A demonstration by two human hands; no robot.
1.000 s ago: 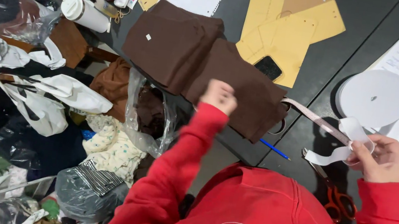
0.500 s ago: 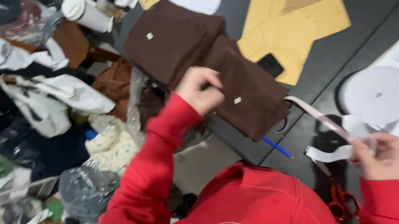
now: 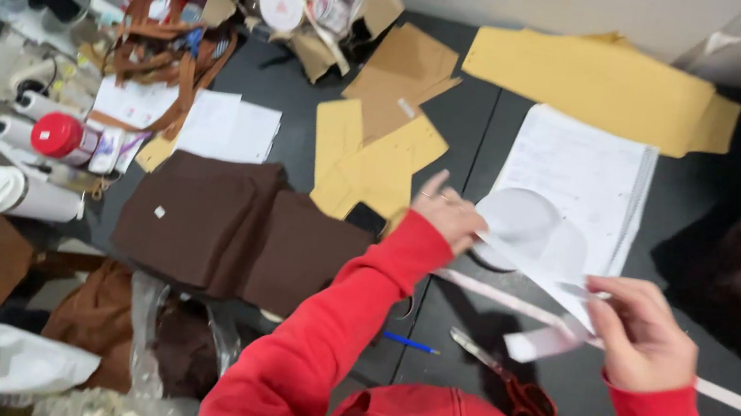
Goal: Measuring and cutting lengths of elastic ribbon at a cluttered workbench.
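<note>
Left hand [image 3: 447, 214] and right hand [image 3: 643, 333] both pinch the white band [image 3: 536, 270], stretched taut between them above the table [image 3: 489, 119]; scissors [image 3: 510, 382] near table's front edge.

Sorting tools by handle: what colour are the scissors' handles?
Orange-red, seen in the head view: scissors on the dark table.
</note>
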